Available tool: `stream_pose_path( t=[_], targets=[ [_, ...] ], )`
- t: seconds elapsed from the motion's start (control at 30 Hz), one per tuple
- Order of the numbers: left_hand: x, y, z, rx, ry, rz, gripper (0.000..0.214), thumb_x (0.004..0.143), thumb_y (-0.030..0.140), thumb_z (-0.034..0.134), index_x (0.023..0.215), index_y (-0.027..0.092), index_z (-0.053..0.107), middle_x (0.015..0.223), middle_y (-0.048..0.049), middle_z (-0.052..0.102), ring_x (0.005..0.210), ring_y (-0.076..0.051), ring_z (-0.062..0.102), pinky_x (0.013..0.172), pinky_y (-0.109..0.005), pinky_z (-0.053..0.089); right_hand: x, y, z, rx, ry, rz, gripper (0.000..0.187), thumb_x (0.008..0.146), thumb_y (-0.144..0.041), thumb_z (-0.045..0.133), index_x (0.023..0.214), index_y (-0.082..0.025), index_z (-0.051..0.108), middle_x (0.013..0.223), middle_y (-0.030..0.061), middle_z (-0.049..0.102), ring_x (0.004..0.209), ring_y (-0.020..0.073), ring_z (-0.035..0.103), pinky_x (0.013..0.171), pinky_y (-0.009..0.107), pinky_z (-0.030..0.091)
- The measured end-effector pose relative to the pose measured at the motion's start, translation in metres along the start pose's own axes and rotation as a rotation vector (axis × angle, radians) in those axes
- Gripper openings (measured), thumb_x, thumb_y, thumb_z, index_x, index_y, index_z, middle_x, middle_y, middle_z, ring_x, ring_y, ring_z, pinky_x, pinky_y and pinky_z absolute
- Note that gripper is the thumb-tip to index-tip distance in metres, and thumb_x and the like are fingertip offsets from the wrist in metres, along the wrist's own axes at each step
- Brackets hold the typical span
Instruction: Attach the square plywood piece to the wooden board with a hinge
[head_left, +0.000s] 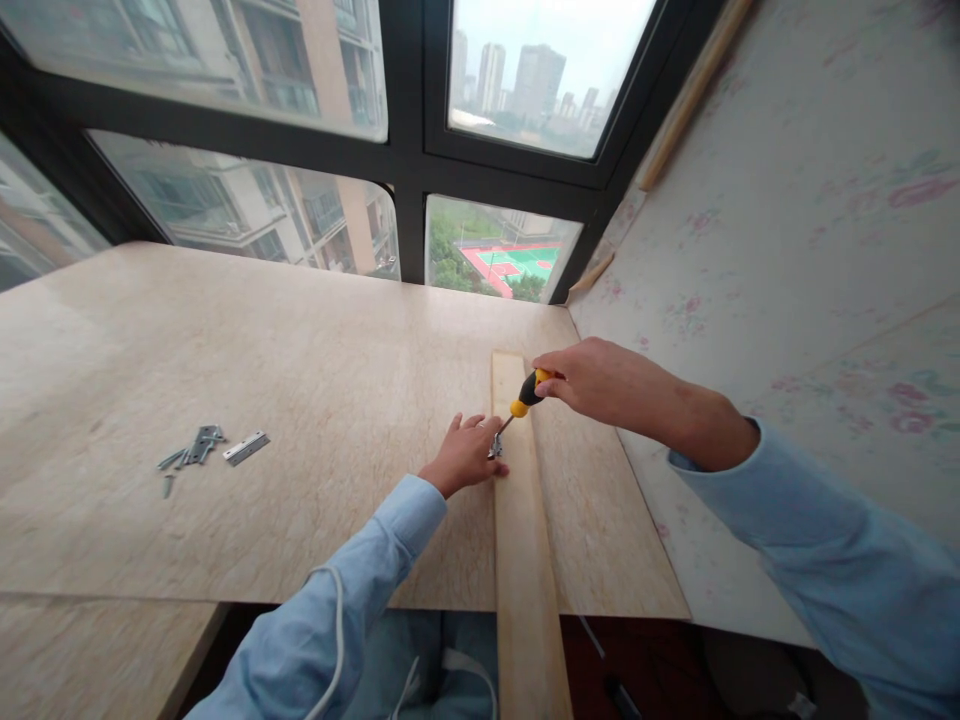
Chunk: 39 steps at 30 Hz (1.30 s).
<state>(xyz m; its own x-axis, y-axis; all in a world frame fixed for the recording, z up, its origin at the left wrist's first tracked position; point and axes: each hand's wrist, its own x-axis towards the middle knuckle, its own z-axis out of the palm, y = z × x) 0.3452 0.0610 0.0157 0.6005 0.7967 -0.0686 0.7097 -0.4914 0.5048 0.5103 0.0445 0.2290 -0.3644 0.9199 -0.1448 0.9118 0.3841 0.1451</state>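
My right hand (564, 372) grips the yellow and black handle of a screwdriver (529, 392), which is tilted down to the left. Its tip meets a small metal bracket (496, 447) on the left edge of a long wooden board (519, 530). My left hand (471, 455) lies against that edge, fingers and thumb around the bracket, steadying it on the wood. The fingers partly hide the bracket and the screwdriver's tip. The board lies lengthwise on the marble-patterned surface (337, 400) and sticks out past its front edge.
Several screws and metal plates (199, 445) lie in a loose group to the left, with a metal hinge (246, 448) beside them. A dark-framed window (409, 150) stands behind the surface. The flowered wall (810, 250) bounds the right side, close to my right arm.
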Motion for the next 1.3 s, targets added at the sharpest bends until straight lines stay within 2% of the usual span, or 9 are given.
stream_pose_path(
  t=[0.33, 0.5, 0.77, 0.87, 0.97, 1.03, 1.1, 1.2, 1.3],
  targets=[
    [0.000, -0.001, -0.001, -0.011, 0.022, -0.013, 0.070, 0.073, 0.045, 0.081, 0.131, 0.023, 0.048, 0.135, -0.0114, 0.061, 0.138, -0.032, 0.045, 0.118, -0.061, 0.022, 0.009, -0.024, -0.006, -0.271, 0.002, 0.040, 0.055, 0.103, -0.051, 0.040, 0.093, -0.010, 0.075, 0.084, 0.0180, 0.072, 0.083, 0.0309, 0.071, 0.054, 0.031, 0.031],
    [0.001, -0.011, 0.002, -0.070, 0.045, 0.016, 0.067, 0.072, 0.045, 0.082, 0.127, 0.024, 0.049, 0.135, -0.0076, 0.061, 0.133, -0.031, 0.049, 0.116, -0.059, 0.024, 0.012, -0.027, -0.001, -0.271, 0.029, 0.215, 0.077, 0.096, -0.073, 0.030, 0.080, -0.011, 0.072, 0.083, 0.0198, 0.072, 0.082, 0.0328, 0.072, 0.054, 0.030, 0.034],
    [0.002, -0.012, 0.003, -0.088, 0.039, 0.020, 0.068, 0.071, 0.047, 0.083, 0.126, 0.024, 0.050, 0.130, -0.0057, 0.064, 0.129, -0.031, 0.052, 0.111, -0.047, 0.032, 0.010, -0.023, 0.031, -0.152, 0.147, 0.134, 0.048, 0.100, -0.058, 0.042, 0.117, -0.017, 0.060, 0.104, 0.0139, 0.070, 0.084, 0.0334, 0.072, 0.056, 0.032, 0.043],
    [0.003, -0.009, 0.001, -0.066, 0.033, 0.010, 0.069, 0.070, 0.049, 0.083, 0.125, 0.022, 0.052, 0.128, -0.0069, 0.064, 0.129, -0.032, 0.052, 0.110, -0.047, 0.032, 0.007, -0.017, 0.031, 0.040, 0.078, 0.060, 0.048, 0.101, -0.050, 0.043, 0.136, -0.017, 0.051, 0.140, 0.0189, 0.053, 0.097, 0.0323, 0.070, 0.072, 0.039, 0.052],
    [0.003, -0.008, 0.000, -0.046, 0.028, 0.002, 0.070, 0.070, 0.049, 0.084, 0.125, 0.021, 0.052, 0.125, -0.0081, 0.066, 0.128, -0.032, 0.052, 0.109, -0.047, 0.033, 0.007, -0.005, 0.028, 0.187, 0.013, -0.061, 0.049, 0.097, -0.020, 0.045, 0.145, -0.010, 0.042, 0.155, 0.0226, 0.037, 0.124, 0.0305, 0.058, 0.093, 0.037, 0.048],
    [0.002, -0.007, 0.000, -0.043, 0.023, -0.003, 0.070, 0.070, 0.048, 0.084, 0.126, 0.021, 0.052, 0.124, -0.0085, 0.066, 0.128, -0.033, 0.052, 0.109, -0.047, 0.033, 0.009, 0.001, 0.024, 0.242, -0.042, -0.110, 0.048, 0.092, -0.012, 0.047, 0.140, -0.008, 0.047, 0.143, 0.0212, 0.053, 0.123, 0.0275, 0.058, 0.091, 0.033, 0.048],
    [0.002, -0.007, 0.000, -0.047, 0.021, -0.003, 0.069, 0.070, 0.047, 0.083, 0.126, 0.021, 0.052, 0.125, -0.0083, 0.066, 0.128, -0.032, 0.052, 0.109, -0.047, 0.034, 0.011, 0.004, 0.019, 0.285, -0.104, -0.082, 0.037, 0.094, -0.018, 0.049, 0.129, -0.011, 0.058, 0.112, 0.0153, 0.071, 0.102, 0.0243, 0.068, 0.077, 0.030, 0.049],
    [0.002, -0.008, 0.000, -0.052, 0.021, -0.003, 0.068, 0.071, 0.046, 0.083, 0.126, 0.022, 0.051, 0.126, -0.0075, 0.065, 0.127, -0.032, 0.052, 0.108, -0.047, 0.034, 0.012, -0.003, 0.008, 0.163, -0.110, 0.051, 0.036, 0.099, -0.041, 0.049, 0.100, -0.013, 0.071, 0.081, 0.0124, 0.073, 0.079, 0.0243, 0.070, 0.061, 0.029, 0.043],
    [0.001, -0.009, 0.000, -0.057, 0.024, -0.004, 0.068, 0.072, 0.046, 0.082, 0.127, 0.023, 0.051, 0.127, -0.0070, 0.065, 0.128, -0.032, 0.052, 0.109, -0.047, 0.034, 0.014, -0.016, 0.002, -0.102, -0.024, 0.140, 0.055, 0.100, -0.055, 0.042, 0.088, -0.012, 0.074, 0.085, 0.0177, 0.072, 0.086, 0.0305, 0.071, 0.060, 0.030, 0.040]
  ],
)
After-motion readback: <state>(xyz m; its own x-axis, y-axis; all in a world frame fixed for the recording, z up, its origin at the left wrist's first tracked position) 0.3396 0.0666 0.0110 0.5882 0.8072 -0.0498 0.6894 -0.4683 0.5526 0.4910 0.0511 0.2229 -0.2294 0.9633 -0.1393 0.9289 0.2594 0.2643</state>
